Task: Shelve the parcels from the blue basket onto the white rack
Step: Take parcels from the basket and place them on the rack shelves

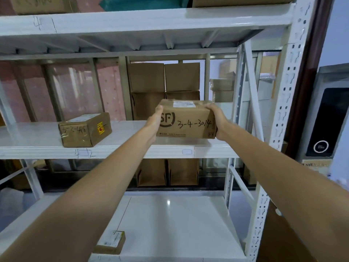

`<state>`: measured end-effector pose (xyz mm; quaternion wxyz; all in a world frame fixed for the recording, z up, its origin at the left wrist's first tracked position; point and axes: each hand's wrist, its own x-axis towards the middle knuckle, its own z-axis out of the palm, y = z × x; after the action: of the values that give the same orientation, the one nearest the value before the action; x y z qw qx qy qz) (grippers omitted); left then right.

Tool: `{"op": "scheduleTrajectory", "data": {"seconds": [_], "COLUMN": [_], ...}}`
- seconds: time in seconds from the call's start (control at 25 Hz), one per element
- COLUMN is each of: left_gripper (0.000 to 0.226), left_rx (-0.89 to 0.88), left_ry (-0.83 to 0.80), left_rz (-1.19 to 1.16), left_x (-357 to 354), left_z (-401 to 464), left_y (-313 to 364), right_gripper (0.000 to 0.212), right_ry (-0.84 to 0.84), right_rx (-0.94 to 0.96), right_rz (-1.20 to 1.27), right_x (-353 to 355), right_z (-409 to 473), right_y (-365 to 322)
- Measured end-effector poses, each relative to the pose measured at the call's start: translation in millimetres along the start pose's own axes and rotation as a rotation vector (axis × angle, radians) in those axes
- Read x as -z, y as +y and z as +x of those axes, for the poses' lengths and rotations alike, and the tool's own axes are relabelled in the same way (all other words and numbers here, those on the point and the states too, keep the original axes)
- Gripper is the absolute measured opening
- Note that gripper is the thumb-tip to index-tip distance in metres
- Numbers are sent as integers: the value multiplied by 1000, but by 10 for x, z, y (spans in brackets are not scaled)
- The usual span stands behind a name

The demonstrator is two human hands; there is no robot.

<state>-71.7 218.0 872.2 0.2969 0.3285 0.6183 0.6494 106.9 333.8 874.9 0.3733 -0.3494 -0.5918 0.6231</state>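
Parcel (186,120) clasped between both hands' fingers, left hand (155,120) and right hand (217,121), over white rack (170,151) shelf

The brown cardboard parcel (186,120) hides most fingers of both hands (only tips show); top-shelf cartons (40,4) are cut off; the small white shipping label (184,104) is unreadable.

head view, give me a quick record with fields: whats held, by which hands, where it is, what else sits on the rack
held: SF parcel marked 3-4-3014
hands: left hand and right hand grip its two ends
place: at the middle shelf of the white rack; set down or not, cannot tell
same shelf: taped parcel, to the left, apart
lower shelf: small parcel
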Motion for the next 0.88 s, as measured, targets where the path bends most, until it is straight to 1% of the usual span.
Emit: {"op": "scheduleTrajectory", "data": {"seconds": [0.08,0.2,0.36,0.44,0.48,0.52,0.56,0.6,0.64,0.68,0.76,0.8,0.88], "left_gripper": [63,58,57,57,56,53,51,49,50,55,59,57,48], "left_rx": [47,105,82,80,79,76,76,73,65,53,40,24,-20], "left_ry": [-23,-40,-27,-33,-40,-40,-28,0,43,95,223,298,447], "left_rz": [-30,-73,-42,-28,-32,-36,-46,-54,-58,-59,-45,-21,111], "left_x": [33,37,26,17,22,28,48,72,98,126,162,153,84], "left_z": [138,254,305,284,254,205,158,116,64,15,-155,-266,-507], "left_y": [-186,-375,-415,-412,-404,-381,-352,-330,-329,-353,-494,-617,-1003], "right_gripper": [42,41,47,47,50,57,69,83,91,91,80,74,65], "right_ry": [10,26,56,40,31,29,43,84,139,189,280,318,388], "right_rx": [-27,-70,-84,-99,-102,-94,-72,-48,-13,33,139,193,259], "right_rz": [-13,-34,-96,-108,-103,-100,-107,-125,-144,-146,-115,-109,-144], "right_x": [-23,-37,-30,-18,-10,4,27,54,96,152,305,386,553], "right_z": [154,281,347,312,275,242,216,181,111,20,-205,-351,-662], "right_y": [168,316,366,345,327,305,286,275,270,283,406,521,893]}}
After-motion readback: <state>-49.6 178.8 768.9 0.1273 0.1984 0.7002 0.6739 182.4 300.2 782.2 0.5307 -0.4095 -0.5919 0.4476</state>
